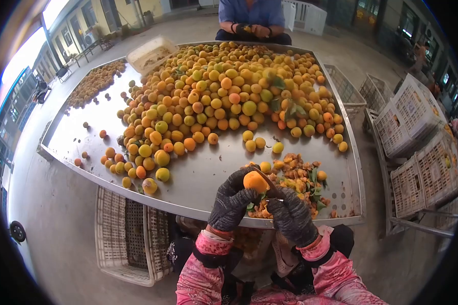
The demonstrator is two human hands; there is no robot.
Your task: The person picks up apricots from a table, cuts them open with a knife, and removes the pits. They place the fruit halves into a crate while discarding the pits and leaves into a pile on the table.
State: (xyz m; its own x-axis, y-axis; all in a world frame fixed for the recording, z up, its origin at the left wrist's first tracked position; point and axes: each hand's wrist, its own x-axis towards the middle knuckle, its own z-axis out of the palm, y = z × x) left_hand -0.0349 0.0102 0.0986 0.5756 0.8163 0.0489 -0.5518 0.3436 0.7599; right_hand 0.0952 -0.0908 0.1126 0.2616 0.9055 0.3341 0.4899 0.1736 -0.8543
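My left hand, in a dark grey knit glove, holds an orange apricot above the table's near edge. Its fingers wrap round the fruit's left and lower side. My right hand, gloved alike, is closed in a pinch beside it. From its fingers a narrow brown strip reaches up to the apricot; whether it is a blade or a piece of peel I cannot make out. Behind both hands lies a heap of orange-brown scraps and green leaves, with a few whole apricots among it.
A big pile of apricots covers much of the metal table. At the back left are small brown pieces and a plastic tub. Crates stand below left and crates at right. Another person sits opposite.
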